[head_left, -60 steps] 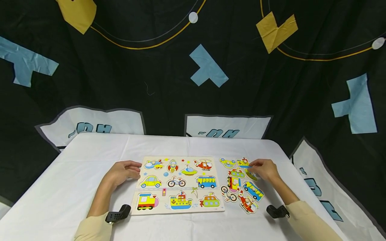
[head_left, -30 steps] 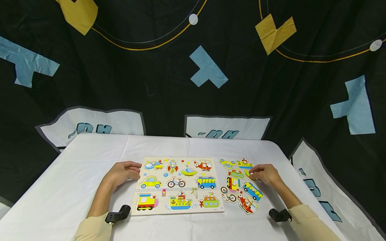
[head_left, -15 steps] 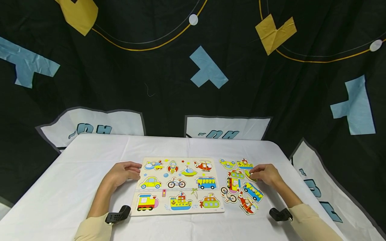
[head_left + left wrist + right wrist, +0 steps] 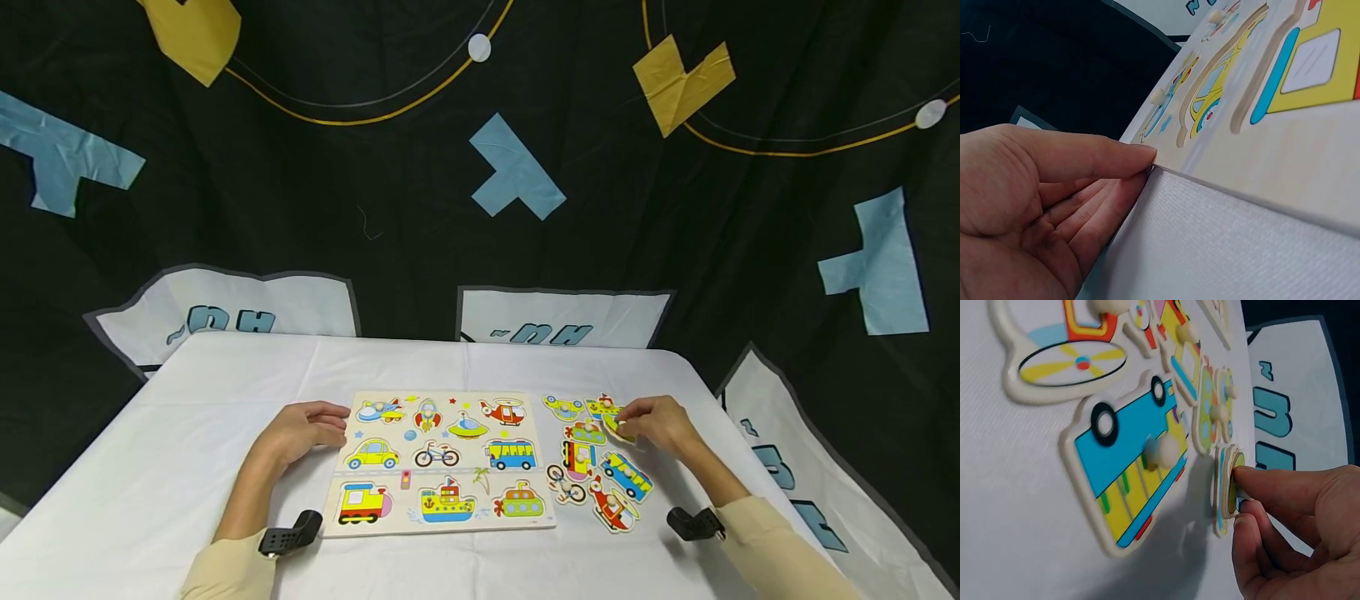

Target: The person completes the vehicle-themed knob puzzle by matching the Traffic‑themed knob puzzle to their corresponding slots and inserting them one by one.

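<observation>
My right hand [image 4: 660, 421] pinches a yellow-green puzzle piece [image 4: 1233, 481], which looks like the flying saucer. Tilted up on edge, it partly covers the boat piece [image 4: 600, 407] behind it. My left hand [image 4: 303, 433] touches the left edge of the wooden puzzle board [image 4: 450, 529] with nearly straight fingers. The left wrist view has those fingertips at the board's rim. The plane [image 4: 381, 411] and rocket [image 4: 427, 414] on the board bear knobs. Nearest the right hand lie the submarine piece [image 4: 585, 432] and bus piece [image 4: 1129, 469].
Right of the board more knobbed pieces lie close together: a car [image 4: 562, 407], a train [image 4: 578, 459], a bicycle [image 4: 566, 485] and a helicopter [image 4: 613, 505]. A white cloth [image 4: 187, 450] covers the table. A black curtain [image 4: 375, 208] hangs behind it.
The right hand first moved down from beside the boat piece to the saucer piece, then rose slightly, lifting and tilting it. The left hand has stayed at the board's edge.
</observation>
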A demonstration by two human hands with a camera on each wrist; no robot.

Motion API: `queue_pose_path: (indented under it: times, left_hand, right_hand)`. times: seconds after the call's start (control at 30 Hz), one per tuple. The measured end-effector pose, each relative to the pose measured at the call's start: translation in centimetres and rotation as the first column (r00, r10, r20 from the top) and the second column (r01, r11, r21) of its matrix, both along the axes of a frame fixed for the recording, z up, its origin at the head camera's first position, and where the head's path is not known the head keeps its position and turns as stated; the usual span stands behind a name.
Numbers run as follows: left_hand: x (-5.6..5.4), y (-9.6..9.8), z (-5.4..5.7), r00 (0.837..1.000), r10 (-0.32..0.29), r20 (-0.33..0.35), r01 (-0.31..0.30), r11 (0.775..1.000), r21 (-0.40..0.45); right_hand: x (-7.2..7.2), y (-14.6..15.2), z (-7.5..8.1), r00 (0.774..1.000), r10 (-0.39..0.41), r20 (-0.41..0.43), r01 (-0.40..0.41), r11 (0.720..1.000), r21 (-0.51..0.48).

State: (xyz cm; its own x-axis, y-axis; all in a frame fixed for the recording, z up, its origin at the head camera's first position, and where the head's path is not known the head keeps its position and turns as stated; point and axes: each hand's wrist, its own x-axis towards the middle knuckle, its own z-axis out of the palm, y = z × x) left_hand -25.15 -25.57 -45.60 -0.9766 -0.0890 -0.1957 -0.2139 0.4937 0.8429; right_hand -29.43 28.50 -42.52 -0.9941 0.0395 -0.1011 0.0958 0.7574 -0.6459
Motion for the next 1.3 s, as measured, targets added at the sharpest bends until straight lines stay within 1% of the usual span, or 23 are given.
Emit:
queue_pose_path:
  times: [0.27, 0.5, 0.67, 0.8, 1.07, 1.3]
  left_hand:
    - [0.1, -0.1, 0.1, 1.0, 0.011, 0.008, -0.011, 1.0, -0.002]
    - [0.0, 0.0, -0.1, 1.0, 0.012, 0.002, -0.012, 1.0, 0.003]
    - [0.0, 0.1, -0.2, 1.0, 0.012, 0.0, -0.012, 1.0, 0.0]
    - [0.0, 0.1, -0.1, 1.0, 0.011, 0.003, -0.011, 1.0, 0.0]
    - [-0.1, -0.1, 0.0, 1.0, 0.009, 0.011, -0.01, 1.0, 0.009]
    - [-0.1, -0.1, -0.1, 1.0, -0.003, -0.004, 0.003, 1.0, 0.002]
  right_hand:
    - [-0.6, -1.8, 0.7, 0.999, 0.03, -0.013, -0.03, 1.0, -0.008]
    - [-1.2, -4.0, 0.7, 0.999, 0.027, -0.034, -0.028, 0.999, -0.022]
    - [-1.4, -5.7, 0.7, 0.996, 0.069, -0.055, -0.07, 0.997, -0.016]
    - [-1.5, -7.3, 0.8, 0.994, 0.095, -0.05, -0.095, 0.995, -0.011]
    - [-1.6, -10.4, 0.3, 0.983, 0.159, -0.088, -0.161, 0.987, -0.016]
    - [-1.6, -13.1, -0.1, 0.98, 0.182, -0.08, -0.184, 0.983, -0.025]
